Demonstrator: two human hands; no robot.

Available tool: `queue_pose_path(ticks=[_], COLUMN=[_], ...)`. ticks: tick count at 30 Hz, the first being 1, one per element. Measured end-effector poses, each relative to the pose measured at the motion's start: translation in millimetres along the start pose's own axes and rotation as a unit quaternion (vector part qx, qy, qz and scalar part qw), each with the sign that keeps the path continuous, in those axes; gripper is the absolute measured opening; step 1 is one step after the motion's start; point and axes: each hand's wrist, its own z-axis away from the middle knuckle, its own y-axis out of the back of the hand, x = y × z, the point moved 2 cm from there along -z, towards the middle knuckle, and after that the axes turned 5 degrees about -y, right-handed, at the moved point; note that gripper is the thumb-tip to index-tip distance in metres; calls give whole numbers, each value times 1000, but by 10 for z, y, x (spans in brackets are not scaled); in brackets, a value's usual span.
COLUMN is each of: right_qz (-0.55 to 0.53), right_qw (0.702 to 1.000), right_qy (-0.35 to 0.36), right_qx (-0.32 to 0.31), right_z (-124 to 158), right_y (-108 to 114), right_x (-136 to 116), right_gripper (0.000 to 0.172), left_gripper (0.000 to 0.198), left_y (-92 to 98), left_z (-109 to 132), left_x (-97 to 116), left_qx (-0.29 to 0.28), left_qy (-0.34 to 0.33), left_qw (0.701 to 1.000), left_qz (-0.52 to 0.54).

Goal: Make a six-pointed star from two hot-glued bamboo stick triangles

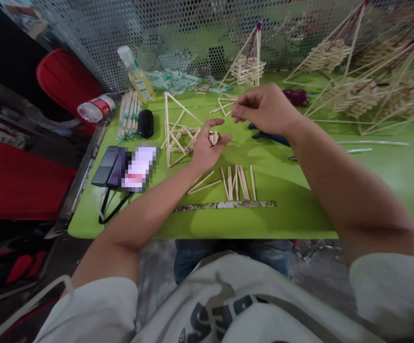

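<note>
My left hand [208,147] is curled around a small bundle of wooden sticks [214,138]. The stick ends show in its palm, while index finger and thumb stand apart. To the upper right, my right hand [264,108] is closed in a pinch, fingertips pointing left. Whatever it may hold is too small to make out. Just left of my left hand stands a stick frame [168,136] with a triangular outline, partly hidden by that hand. Several loose sticks [240,182] lie nearer to me, above a flat patterned strip [224,205]. A few short sticks [224,105] lie beyond the hands.
Blue-handled pliers [271,137] lie under my right forearm. Finished stick pyramids [247,69] with purple thread stand behind and right. At left are a phone [140,166], a black case [145,123], wrapped sticks [130,114], a yellow-liquid bottle [140,83] and a clear bottle [95,108].
</note>
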Motion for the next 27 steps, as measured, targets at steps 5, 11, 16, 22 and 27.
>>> queue_pose_path(ticks=[5, 11, 16, 22, 27], right_qz=[46, 68, 31, 35, 51], right_qw=[998, 996, 993, 991, 994], right_qy=[-2, 9, 16, 9, 42], right_qx=[-32, -59, -113, -129, -88], right_z=[-27, -7, 93, 197, 233], right_y=[50, 48, -64, -259, -421], right_x=[140, 200, -10, -196, -198], right_gripper=[35, 33, 30, 25, 15], left_gripper=[41, 46, 56, 55, 38], left_y=[-36, -17, 4, 9, 52], left_z=[-11, -19, -16, 16, 103], left_x=[21, 104, 163, 163, 209], left_qx=[-46, -63, -45, -17, -23], left_qy=[98, 112, 91, 112, 145], left_qw=[994, 991, 994, 994, 989], left_qz=[15, -31, -27, 4, 3])
